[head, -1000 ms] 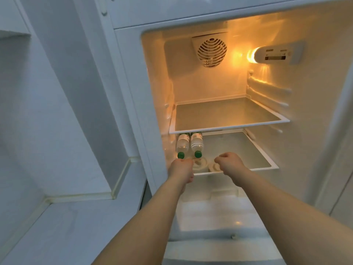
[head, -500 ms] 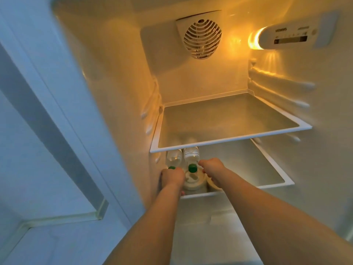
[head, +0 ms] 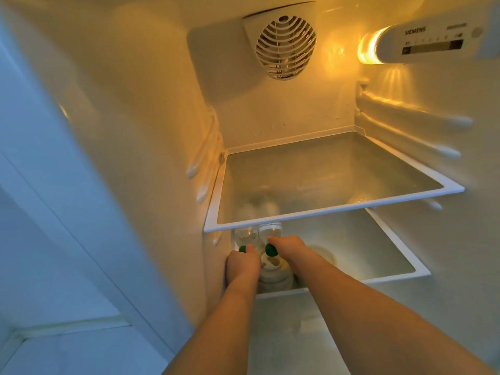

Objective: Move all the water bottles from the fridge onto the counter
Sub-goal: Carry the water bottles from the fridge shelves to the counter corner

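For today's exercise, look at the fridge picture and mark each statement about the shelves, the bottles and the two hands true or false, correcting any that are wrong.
1. The upper shelf carries several bottles. False: nothing stands on it; the bottles show through its glass from below.
2. The water bottles with green caps are on the lower shelf, at its left end. True.
3. The left hand and the right hand both reach to the bottles. True.
4. The fridge light is off. False: it glows at the upper right.
5. The bottle caps are red. False: the cap by the right hand is green.
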### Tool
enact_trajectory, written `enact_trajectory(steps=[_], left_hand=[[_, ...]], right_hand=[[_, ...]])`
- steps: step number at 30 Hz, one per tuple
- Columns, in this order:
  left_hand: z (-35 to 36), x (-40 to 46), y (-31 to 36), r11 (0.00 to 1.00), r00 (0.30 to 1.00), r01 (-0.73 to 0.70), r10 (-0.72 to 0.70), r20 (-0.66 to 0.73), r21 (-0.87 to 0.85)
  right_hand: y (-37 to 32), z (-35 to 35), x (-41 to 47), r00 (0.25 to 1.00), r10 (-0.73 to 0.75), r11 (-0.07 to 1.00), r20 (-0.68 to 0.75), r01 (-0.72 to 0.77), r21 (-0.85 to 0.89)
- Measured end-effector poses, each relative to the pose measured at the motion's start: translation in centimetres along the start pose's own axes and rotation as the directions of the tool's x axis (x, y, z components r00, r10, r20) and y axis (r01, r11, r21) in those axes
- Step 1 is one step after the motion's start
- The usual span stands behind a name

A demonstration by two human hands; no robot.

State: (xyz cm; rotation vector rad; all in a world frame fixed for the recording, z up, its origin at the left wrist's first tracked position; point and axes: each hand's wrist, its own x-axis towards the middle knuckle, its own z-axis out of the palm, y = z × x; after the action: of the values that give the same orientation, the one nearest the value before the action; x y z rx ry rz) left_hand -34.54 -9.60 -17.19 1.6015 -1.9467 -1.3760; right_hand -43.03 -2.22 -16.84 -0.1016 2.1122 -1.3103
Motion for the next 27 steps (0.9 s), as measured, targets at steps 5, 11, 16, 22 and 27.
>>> enact_trajectory(steps=[5,11,16,22,27], left_hand=[[-0.1,-0.2,0.7,0.998,1.000,-0.009,0.009,-0.012,0.064],[-0.3,-0.8,0.4,0.997,0.999,-0.050,0.049,0.010,0.057],[-0.7,-3.2,-0.5,0.970,0.977,-0.186,0.199,-0.078,0.154],[-2.6,-8.0,-1.3,0.916,0.903,-0.382,0.398,-0.163,0.120],[-4.4,-10.9,-0.5,0.800,0.787,-0.598,0.574,-0.224,-0.048]], right_hand=[[-0.8,0.1,0.0,1.000,0.000,0.998,0.006,0.001,-0.058],[0.7,-1.0,-0.3,0.994,-0.058,0.979,-0.089,0.040,-0.201],[2.2,-3.8,-2.2,0.990,-0.026,0.924,-0.141,0.078,0.373],[4.3,-6.8,-6.2,0.923,-0.034,0.832,-0.382,0.238,0.501],[2.9,-8.8,-11.6,0.778,-0.195,0.785,-0.597,0.489,0.381]])
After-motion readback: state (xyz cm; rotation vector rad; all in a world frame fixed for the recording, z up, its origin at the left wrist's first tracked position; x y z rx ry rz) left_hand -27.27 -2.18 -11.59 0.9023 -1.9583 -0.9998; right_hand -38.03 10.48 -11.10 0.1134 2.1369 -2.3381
